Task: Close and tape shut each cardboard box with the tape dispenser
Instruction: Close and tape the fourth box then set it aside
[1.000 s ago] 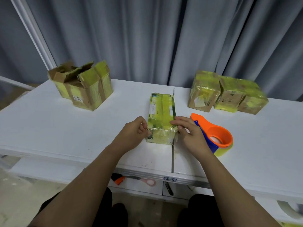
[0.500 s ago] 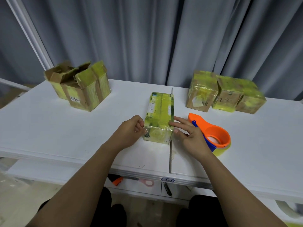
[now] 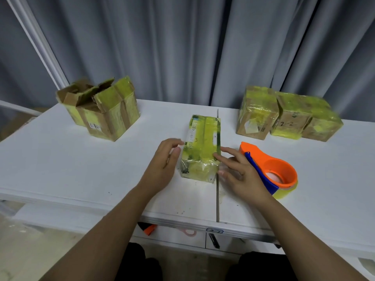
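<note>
A small closed cardboard box [image 3: 199, 151] wrapped in yellow-green tape lies in the middle of the white table [image 3: 81, 169]. My left hand [image 3: 164, 165] is at its left side, fingers loosely spread, fingertips touching the box's left edge. My right hand [image 3: 237, 171] lies at its right side with straight fingers, the fingertips touching the box's right top edge. The orange and blue tape dispenser [image 3: 272, 171] with a yellow roll lies on the table just right of my right hand, partly hidden by it.
Two boxes [image 3: 101, 114] with open flaps stand at the back left. Three taped boxes [image 3: 288, 116] stand in a row at the back right. A grey curtain hangs behind. A seam [image 3: 218, 199] splits the tabletop. Scissors [image 3: 162, 230] lie on a shelf below.
Both hands have loosened from the box's near end: the left hand uncurled and slid up along the left side, the right hand's fingers straightened at the right edge. The box barely moved.
</note>
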